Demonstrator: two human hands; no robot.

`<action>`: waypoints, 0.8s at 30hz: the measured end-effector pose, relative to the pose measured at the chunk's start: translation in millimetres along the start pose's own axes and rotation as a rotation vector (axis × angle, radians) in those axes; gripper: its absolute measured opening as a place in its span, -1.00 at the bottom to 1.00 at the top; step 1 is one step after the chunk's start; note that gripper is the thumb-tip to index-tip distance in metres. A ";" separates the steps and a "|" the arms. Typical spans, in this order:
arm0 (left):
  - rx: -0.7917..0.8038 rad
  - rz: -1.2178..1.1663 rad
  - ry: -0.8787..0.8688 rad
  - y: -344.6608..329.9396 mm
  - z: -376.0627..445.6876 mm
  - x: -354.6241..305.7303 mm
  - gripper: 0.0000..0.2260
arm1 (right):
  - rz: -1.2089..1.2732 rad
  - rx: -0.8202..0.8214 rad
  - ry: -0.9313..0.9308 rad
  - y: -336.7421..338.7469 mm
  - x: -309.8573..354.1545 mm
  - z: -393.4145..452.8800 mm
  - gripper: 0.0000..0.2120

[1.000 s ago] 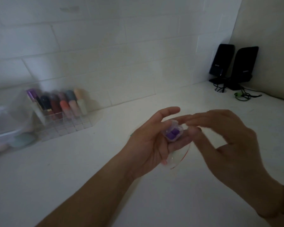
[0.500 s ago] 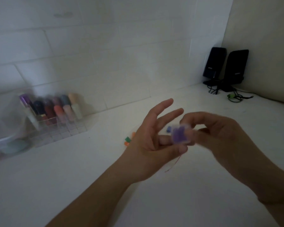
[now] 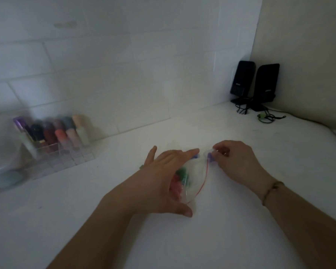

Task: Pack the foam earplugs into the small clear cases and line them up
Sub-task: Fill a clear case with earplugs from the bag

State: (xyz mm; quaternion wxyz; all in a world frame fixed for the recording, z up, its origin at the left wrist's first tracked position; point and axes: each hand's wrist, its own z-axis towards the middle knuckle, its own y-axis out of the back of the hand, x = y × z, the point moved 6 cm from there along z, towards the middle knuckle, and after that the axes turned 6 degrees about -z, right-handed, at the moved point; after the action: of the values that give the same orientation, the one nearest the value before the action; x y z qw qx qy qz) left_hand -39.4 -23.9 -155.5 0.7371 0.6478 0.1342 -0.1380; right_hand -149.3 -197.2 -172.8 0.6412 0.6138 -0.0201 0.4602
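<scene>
My right hand [image 3: 235, 162] pinches a small clear case with purple earplugs [image 3: 210, 156] and holds it low at the white counter. My left hand [image 3: 163, 179] lies with straight fingers over a clear zip bag [image 3: 194, 177] with a red seal line; red and green earplugs [image 3: 179, 178] show inside the bag. A small blue piece [image 3: 194, 157] sits at my left fingertips. A green bit [image 3: 141, 167] peeks out left of my left hand.
A clear acrylic organizer [image 3: 56, 150] with several coloured tubes stands at the back left beside a clear tub [image 3: 0, 171]. Two black speakers [image 3: 254, 84] with cables [image 3: 268, 117] stand in the far right corner. The tiled wall [image 3: 124, 55] runs behind the counter [image 3: 241, 220].
My right hand took the purple case from my left hand and lowered it to the counter. My left hand dropped onto the zip bag. The view tilted down.
</scene>
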 end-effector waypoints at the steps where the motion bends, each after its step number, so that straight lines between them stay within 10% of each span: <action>1: 0.003 -0.015 0.014 -0.9 0.6 -0.1 0.01 | -0.003 -0.016 -0.015 0.3 -0.3 0.7 -0.83; 15: -0.137 -0.154 -0.069 -0.2 3.4 -2.0 -0.21 | -0.116 -0.029 0.351 -3.0 14.5 -11.9 -0.79; 19: -0.178 -0.188 -0.081 -0.2 2.7 -3.0 -0.26 | -0.332 -0.200 0.196 50.5 3.2 -10.7 -0.69; 24: -0.207 -0.224 -0.123 -2.8 3.7 -11.9 -0.25 | -0.620 0.025 -0.062 61.8 -32.9 -9.2 -0.55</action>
State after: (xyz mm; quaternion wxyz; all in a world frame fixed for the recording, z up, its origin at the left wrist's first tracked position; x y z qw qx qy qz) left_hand -51.4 -27.5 -153.1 0.7866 0.5398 0.1738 -0.2441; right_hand -211.2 -219.3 -147.0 0.7425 0.6123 0.1540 0.2239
